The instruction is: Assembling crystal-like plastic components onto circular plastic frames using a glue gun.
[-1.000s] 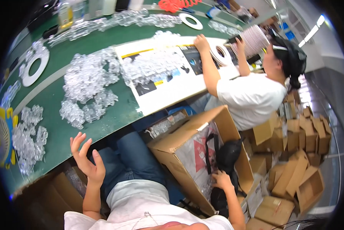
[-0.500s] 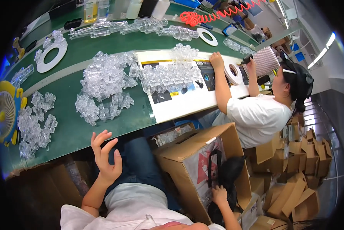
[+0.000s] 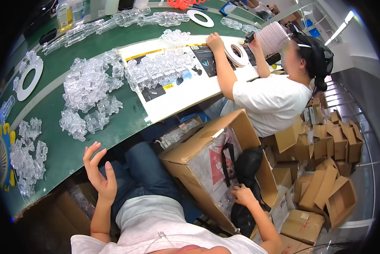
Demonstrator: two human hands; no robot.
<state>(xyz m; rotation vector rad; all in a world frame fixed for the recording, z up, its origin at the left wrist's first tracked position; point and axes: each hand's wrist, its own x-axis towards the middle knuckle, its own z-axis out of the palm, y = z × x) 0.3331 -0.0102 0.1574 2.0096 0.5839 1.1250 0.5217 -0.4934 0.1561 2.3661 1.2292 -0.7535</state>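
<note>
Right hand at the black bag in the carton, left hand empty

The green bench (image 3: 52, 108) runs across your far side, from near left to far right. A co-worker in a white top (image 3: 270, 106) sits at it on the right. Between you two, below the bench edge, stands a cardboard box (image 3: 190, 150). On the bench lies a white board (image 3: 185, 101) with printed panels; left of it is a heap of clear plastic parts (image 3: 86, 84).

The black bag (image 3: 248, 165) is inside the box, toward its right side, beside a package in pale wrapping (image 3: 201, 169) with a red mark. It looks limp and soft, so expect it to be fairly light for its bulk, to sag and fold rather than keep its shape, and to be hard to break. Its smooth-looking cover may slip a little under bare fingers.

Your right hand (image 3: 245, 196) is over the bag's middle, fingers bent; you cannot tell from here whether they pinch it or only touch it. Your left hand (image 3: 101, 180) is up near the bench edge, fingers spread, holding nothing.

The black strap (image 3: 225, 167) lies across the package, left of the bag. If it is fixed to the bag, it seems the surest hold; otherwise gather a full fold of the body.
</note>
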